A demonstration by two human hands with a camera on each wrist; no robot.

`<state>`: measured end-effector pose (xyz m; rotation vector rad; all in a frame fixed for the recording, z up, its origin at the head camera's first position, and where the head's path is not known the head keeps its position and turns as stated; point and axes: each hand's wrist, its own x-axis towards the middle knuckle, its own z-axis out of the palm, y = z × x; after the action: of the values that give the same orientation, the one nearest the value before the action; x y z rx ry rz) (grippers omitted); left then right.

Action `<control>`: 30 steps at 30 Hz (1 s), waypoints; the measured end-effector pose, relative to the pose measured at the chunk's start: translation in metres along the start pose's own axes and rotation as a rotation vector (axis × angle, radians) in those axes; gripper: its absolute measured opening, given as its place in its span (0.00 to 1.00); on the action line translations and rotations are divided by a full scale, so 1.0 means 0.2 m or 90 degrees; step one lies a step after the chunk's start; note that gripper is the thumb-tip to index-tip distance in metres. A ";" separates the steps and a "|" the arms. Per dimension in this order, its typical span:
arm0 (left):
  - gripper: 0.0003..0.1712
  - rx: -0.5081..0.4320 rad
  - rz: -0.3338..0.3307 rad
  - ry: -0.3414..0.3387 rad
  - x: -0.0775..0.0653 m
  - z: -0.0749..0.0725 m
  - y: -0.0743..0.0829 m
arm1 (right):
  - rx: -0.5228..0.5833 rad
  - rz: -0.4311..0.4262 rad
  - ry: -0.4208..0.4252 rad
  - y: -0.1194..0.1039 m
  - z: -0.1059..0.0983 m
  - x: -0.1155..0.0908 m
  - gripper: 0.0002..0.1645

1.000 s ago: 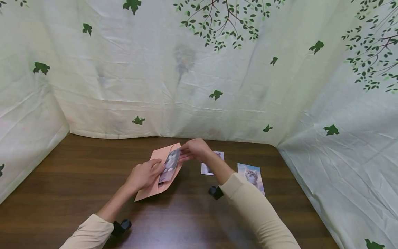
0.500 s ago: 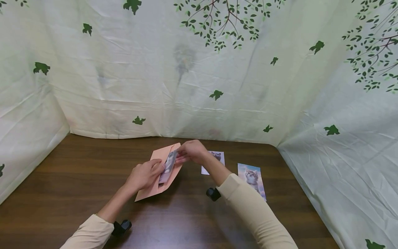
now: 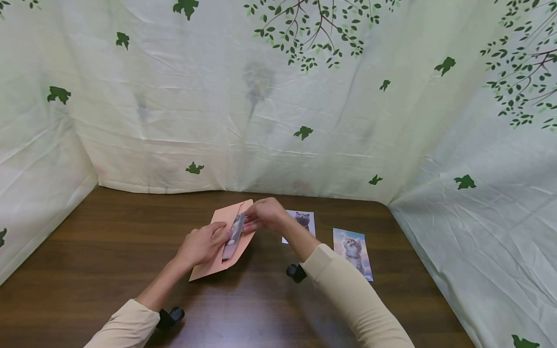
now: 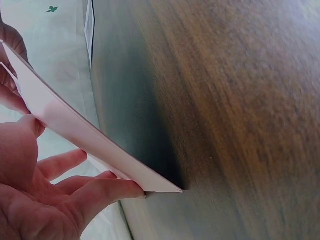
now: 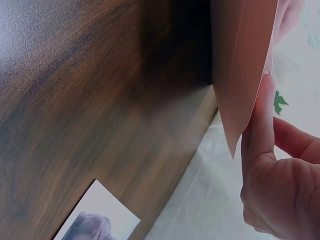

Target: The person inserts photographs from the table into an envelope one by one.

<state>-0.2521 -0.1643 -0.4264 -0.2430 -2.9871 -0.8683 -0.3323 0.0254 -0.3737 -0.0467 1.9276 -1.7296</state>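
A peach envelope is held tilted over the table, its flap side facing up. My left hand grips the envelope, thumb on top and fingers under it, as the left wrist view shows. A grey-toned picture card lies partly in the envelope's opening, a narrow strip of it showing. My right hand pinches the card's upper right edge, fingertips right at the opening. From the right wrist view, the back of the envelope hides most of the card.
Two picture cards lie on the brown table to the right: one with a dark grey cat, partly behind the right forearm, and one with a tabby kitten. A white leaf-print curtain stands along the back and sides.
My right hand has moved a little left and down, and the card has slid deeper into the envelope, showing less. The left hand and envelope have stayed put.
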 end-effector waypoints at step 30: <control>0.29 0.007 0.010 0.005 0.00 0.00 0.01 | -0.009 0.025 -0.009 0.00 0.03 -0.01 0.14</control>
<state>-0.2516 -0.1624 -0.4248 -0.2616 -2.9786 -0.8481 -0.3277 0.0206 -0.3737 -0.0267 1.9178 -1.6858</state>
